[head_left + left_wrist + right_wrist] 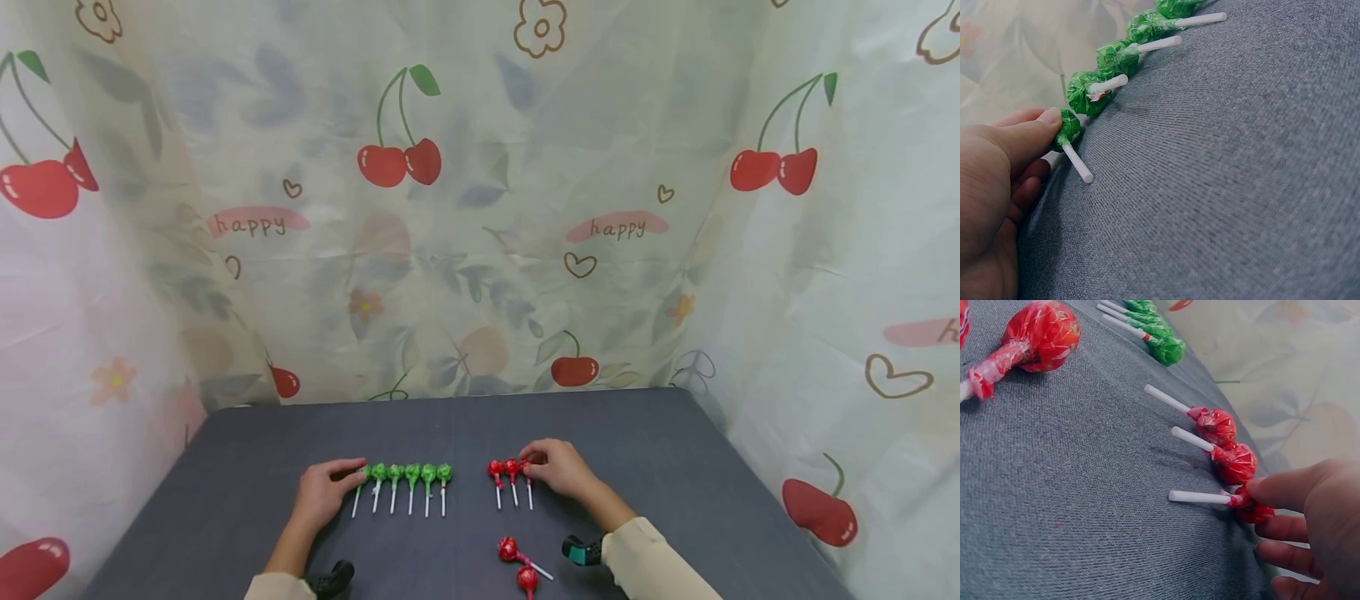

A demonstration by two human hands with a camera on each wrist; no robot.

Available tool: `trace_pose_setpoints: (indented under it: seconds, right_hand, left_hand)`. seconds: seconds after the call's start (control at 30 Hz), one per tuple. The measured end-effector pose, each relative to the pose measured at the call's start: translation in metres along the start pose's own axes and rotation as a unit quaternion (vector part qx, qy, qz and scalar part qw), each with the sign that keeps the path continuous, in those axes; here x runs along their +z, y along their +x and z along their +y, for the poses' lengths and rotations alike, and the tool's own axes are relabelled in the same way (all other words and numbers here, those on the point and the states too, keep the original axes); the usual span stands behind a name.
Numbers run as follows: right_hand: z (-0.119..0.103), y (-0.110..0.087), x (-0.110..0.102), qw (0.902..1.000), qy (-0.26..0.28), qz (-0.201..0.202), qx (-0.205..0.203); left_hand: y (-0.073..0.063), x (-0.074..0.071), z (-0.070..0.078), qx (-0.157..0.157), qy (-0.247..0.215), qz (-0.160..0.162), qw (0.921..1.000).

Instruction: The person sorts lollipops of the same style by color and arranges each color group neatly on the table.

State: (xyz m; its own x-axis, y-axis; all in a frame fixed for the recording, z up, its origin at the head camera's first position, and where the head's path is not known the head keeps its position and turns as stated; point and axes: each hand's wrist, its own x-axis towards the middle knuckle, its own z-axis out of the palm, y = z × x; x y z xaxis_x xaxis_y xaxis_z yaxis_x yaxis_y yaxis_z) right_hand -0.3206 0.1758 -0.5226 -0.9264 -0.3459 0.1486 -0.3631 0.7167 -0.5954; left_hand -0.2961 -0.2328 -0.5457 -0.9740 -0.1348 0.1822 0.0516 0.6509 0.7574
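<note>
Several green-wrapped lollipops [412, 473] lie side by side in a row, white sticks toward the person. At the row's left end, my left hand [321, 493] pinches the head of the last green lollipop [1068, 129] between thumb and fingers. To the right, three red lollipops [512, 468] form a shorter row with sticks pointing the same way. My right hand [561, 468] pinches the head of the rightmost red lollipop [1254, 509], partly hiding it. Nearer the person lie two more red lollipops, one with its stick slanting right [508, 548] and one below it [527, 579].
A dark grey cloth [450, 433] covers the table. Light curtains [480, 250] printed with cherries and flowers hang behind and at both sides. Dark bands sit at both wrists, the right band [581, 551] showing a teal patch.
</note>
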Motion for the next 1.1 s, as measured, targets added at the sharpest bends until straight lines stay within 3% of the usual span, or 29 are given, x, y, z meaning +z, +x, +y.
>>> trace_pose_setpoints:
  seconds: [0.83,1.1]
  right_hand:
    - [0.0006,0.0008,-0.0016,0.9997,0.024,0.0,0.006]
    - [0.0003,0.0012,-0.0018,0.9995,0.013,0.026,0.009]
  left_hand:
    - [0.0004,-0.0006,-0.0008,0.006,0.001,-0.001,1.0]
    - [-0.0009,-0.0018,-0.0007,0.006,0.005,-0.007,0.9999]
